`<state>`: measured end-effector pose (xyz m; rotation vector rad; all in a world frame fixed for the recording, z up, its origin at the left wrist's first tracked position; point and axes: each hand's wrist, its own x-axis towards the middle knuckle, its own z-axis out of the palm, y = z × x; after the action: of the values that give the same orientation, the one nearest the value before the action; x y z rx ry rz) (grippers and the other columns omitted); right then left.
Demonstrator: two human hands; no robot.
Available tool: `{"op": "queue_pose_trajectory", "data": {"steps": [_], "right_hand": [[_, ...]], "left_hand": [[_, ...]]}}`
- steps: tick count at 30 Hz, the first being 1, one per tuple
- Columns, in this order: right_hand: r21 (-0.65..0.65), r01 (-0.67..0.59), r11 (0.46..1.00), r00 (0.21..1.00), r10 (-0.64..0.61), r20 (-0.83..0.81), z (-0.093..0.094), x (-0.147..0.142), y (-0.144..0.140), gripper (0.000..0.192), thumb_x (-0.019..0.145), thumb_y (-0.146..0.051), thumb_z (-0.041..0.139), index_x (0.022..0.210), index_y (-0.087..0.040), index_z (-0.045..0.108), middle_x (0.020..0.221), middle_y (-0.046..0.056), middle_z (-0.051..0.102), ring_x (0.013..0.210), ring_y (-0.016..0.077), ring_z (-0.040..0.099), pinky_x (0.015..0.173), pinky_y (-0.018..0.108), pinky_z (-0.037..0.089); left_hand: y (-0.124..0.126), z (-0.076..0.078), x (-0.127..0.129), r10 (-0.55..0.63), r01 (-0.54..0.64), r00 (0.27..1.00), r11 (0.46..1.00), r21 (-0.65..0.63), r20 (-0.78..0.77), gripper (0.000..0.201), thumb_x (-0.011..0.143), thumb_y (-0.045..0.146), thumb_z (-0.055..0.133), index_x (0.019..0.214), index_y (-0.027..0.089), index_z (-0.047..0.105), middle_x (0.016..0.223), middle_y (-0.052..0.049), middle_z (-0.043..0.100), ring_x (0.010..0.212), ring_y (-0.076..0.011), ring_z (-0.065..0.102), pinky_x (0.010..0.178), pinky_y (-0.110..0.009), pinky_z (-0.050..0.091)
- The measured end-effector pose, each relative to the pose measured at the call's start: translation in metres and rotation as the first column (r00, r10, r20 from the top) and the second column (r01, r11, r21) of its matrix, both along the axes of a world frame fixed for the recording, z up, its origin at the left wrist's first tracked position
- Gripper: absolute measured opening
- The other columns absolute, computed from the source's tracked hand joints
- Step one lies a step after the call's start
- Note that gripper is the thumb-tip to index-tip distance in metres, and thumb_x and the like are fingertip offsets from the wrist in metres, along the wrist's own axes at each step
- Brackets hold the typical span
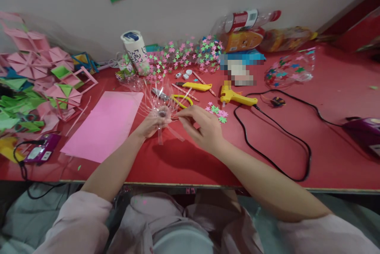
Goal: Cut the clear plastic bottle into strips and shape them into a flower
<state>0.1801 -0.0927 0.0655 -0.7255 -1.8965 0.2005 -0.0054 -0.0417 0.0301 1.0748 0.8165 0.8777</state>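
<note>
My left hand point(151, 124) is closed around the neck of a clear plastic bottle top point(162, 113), its sides cut into thin strips that fan out in all directions. Close by on the right, my right hand point(203, 127) has its thumb and forefinger pinched at the end of one of these thin strips. Both hands are raised over the table's front half, with a shadow below. Just behind them lie pliers with yellow handles point(182, 99), a yellow utility knife point(197, 86) and pencils point(204, 83).
A yellow glue gun point(237, 96) with a looping black cord lies to the right, near loose paper stars point(218, 112). Pink paper sheets point(107, 125) lie left. Star-covered strips point(181, 54), a white cylinder point(135, 52) and bottles point(246, 22) line the wall. Folded paper shapes point(32, 63) crowd the left.
</note>
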Motion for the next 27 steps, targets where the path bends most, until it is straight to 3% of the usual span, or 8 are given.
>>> {"op": "queue_pose_trajectory", "data": {"steps": [3,7,11,14,21,27], "right_hand": [[-0.045,0.015,0.999,1.000,-0.014,0.006,0.001,-0.001,0.000,0.015,0.094,-0.015,0.051,0.097,-0.019,0.066,0.084,0.002,0.070,0.060,0.0091,0.056,0.059,0.023,0.048],[0.008,0.031,0.999,0.999,-0.031,-0.043,0.004,0.000,-0.003,0.016,0.093,-0.013,0.052,0.097,-0.020,0.065,0.083,0.003,0.069,0.063,0.0110,0.057,0.059,0.025,0.048],[0.097,0.175,0.980,0.976,-0.160,-0.147,0.012,0.005,-0.005,0.016,0.089,-0.013,0.057,0.096,-0.024,0.066,0.094,0.005,0.069,0.089,0.0194,0.062,0.080,0.037,0.050],[0.046,0.218,0.975,0.965,-0.208,-0.161,0.015,0.007,-0.002,0.016,0.089,-0.016,0.057,0.098,-0.026,0.066,0.095,0.005,0.068,0.096,0.0231,0.062,0.091,0.044,0.046],[-0.122,0.138,0.983,0.977,-0.155,-0.146,0.012,0.004,0.005,0.014,0.090,-0.019,0.056,0.099,-0.024,0.065,0.087,0.002,0.065,0.083,0.0182,0.060,0.079,0.037,0.049],[-0.205,0.095,0.974,0.961,-0.144,-0.235,0.011,0.005,0.007,0.011,0.086,-0.012,0.058,0.087,-0.022,0.064,0.084,-0.001,0.063,0.076,0.0133,0.058,0.072,0.030,0.048]], "left_hand": [[0.000,-0.001,0.001,0.029,-0.028,0.998,0.999,0.019,-0.051,0.031,0.053,0.022,0.078,0.070,0.016,0.052,0.061,0.006,0.048,0.051,-0.0030,0.038,0.048,-0.019,0.026],[-0.002,0.004,0.004,0.027,-0.024,0.997,0.999,0.037,-0.079,0.034,0.052,0.024,0.079,0.068,0.016,0.051,0.058,0.007,0.046,0.049,-0.0030,0.035,0.047,-0.020,0.024],[-0.003,0.007,0.006,0.028,-0.023,0.991,0.999,0.040,-0.132,0.036,0.050,0.025,0.080,0.066,0.017,0.050,0.057,0.008,0.046,0.049,-0.0036,0.036,0.047,-0.020,0.025],[-0.003,0.005,0.004,0.010,0.000,0.986,0.998,0.063,-0.165,0.033,0.052,0.026,0.079,0.068,0.017,0.052,0.058,0.007,0.048,0.050,-0.0046,0.038,0.048,-0.020,0.027],[0.001,-0.002,0.000,-0.034,0.069,0.965,0.989,0.129,-0.260,0.026,0.056,0.025,0.077,0.067,0.017,0.054,0.060,0.005,0.049,0.055,-0.0069,0.040,0.053,-0.022,0.030],[0.001,-0.002,0.000,-0.028,0.081,0.951,0.984,0.160,-0.309,0.026,0.056,0.026,0.077,0.067,0.017,0.055,0.062,0.004,0.050,0.057,-0.0077,0.041,0.055,-0.023,0.031]]}}
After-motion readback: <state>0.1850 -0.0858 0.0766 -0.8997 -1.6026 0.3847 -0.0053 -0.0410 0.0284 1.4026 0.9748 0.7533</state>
